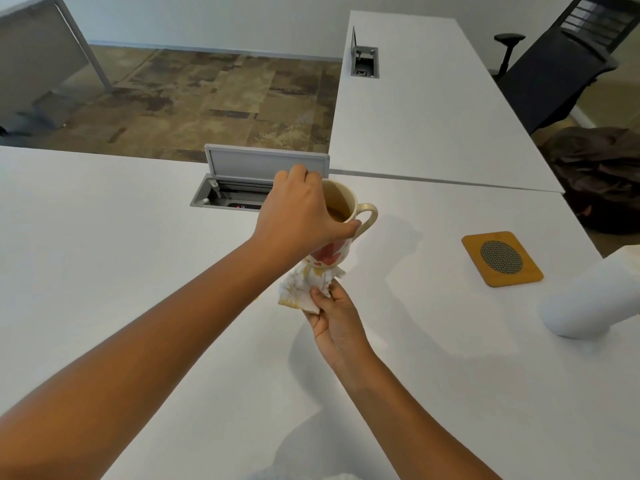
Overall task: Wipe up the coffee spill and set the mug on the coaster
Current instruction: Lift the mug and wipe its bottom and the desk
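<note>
My left hand (298,213) grips a cream mug (349,216) with red heart marks from above, by its rim, and holds it lifted and tilted over the white table (121,271). Coffee shows inside the mug. My right hand (334,317) holds a crumpled, coffee-stained paper towel (304,289) pressed against the underside of the mug. A small yellowish speck (257,298) lies on the table just left of the towel. The wooden coaster (502,258), with a dark mesh disc in its middle, lies flat to the right, apart from both hands.
A white paper towel roll (595,299) lies on its side at the right edge. An open cable hatch (242,188) with a raised lid sits behind the mug. A second white desk (433,109), an office chair (554,71) and a dark bag (602,174) stand beyond.
</note>
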`<state>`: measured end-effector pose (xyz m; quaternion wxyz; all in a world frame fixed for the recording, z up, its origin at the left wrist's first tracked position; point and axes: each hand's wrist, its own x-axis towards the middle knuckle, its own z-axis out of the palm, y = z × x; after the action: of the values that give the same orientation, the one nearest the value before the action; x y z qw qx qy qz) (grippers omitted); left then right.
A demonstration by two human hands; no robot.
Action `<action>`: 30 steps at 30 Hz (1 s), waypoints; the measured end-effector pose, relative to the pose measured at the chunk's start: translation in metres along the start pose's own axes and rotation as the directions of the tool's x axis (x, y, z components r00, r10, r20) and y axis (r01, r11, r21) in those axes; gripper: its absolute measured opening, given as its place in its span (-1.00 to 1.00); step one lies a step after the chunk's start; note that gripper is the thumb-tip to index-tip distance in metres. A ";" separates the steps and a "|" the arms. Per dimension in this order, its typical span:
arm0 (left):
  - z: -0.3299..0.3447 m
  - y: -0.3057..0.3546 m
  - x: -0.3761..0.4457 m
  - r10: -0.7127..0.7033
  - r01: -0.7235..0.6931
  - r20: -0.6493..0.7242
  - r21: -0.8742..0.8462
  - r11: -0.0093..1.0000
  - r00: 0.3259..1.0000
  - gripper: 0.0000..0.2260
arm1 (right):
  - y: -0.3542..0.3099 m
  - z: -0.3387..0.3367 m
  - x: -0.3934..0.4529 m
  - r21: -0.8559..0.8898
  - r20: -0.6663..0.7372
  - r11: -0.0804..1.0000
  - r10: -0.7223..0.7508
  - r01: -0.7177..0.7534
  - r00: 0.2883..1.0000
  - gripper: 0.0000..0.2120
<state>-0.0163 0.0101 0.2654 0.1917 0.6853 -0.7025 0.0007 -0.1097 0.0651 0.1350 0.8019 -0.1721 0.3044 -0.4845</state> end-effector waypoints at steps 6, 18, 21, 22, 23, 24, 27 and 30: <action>-0.002 0.000 -0.003 -0.001 0.002 0.036 -0.017 1.000 0.999 -0.26 | -0.005 0.006 0.012 0.036 0.019 0.994 0.104 -0.105 0.994 -0.73; -0.005 0.000 -0.015 0.041 -0.033 0.145 -0.058 0.998 0.989 -0.27 | -0.029 -0.011 0.035 0.094 0.005 0.976 0.195 -0.194 0.981 -0.82; -0.002 -0.001 -0.018 0.057 -0.050 0.166 -0.041 0.998 0.984 -0.28 | -0.036 -0.019 0.036 0.081 0.003 0.978 0.192 -0.191 0.981 -0.82; -0.001 -0.002 -0.019 0.056 -0.050 0.171 -0.038 0.998 0.984 -0.28 | -0.038 -0.020 0.036 0.060 0.006 0.980 0.191 -0.191 0.982 -0.82; 0.000 -0.003 -0.020 0.053 -0.047 0.177 -0.038 0.998 0.983 -0.28 | -0.040 -0.021 0.036 0.038 0.008 0.981 0.190 -0.190 0.982 -0.81; 0.001 -0.004 -0.021 0.049 -0.042 0.181 -0.039 0.998 0.982 -0.28 | -0.040 -0.023 0.035 0.021 0.007 0.982 0.186 -0.186 0.983 -0.78; 0.004 -0.008 -0.022 0.041 -0.035 0.190 -0.034 0.999 0.981 -0.27 | -0.042 -0.027 0.031 0.017 0.032 0.987 0.159 -0.160 0.987 -0.68; 0.006 -0.011 -0.021 0.018 -0.012 0.177 -0.031 0.999 0.984 -0.27 | -0.044 -0.031 0.028 0.049 0.080 0.992 0.110 -0.114 0.991 -0.72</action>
<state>-0.0075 0.0283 0.2510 0.1385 0.6745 -0.7219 -0.0691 -0.1502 0.0206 0.1276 0.8433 -0.1520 0.2693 -0.4396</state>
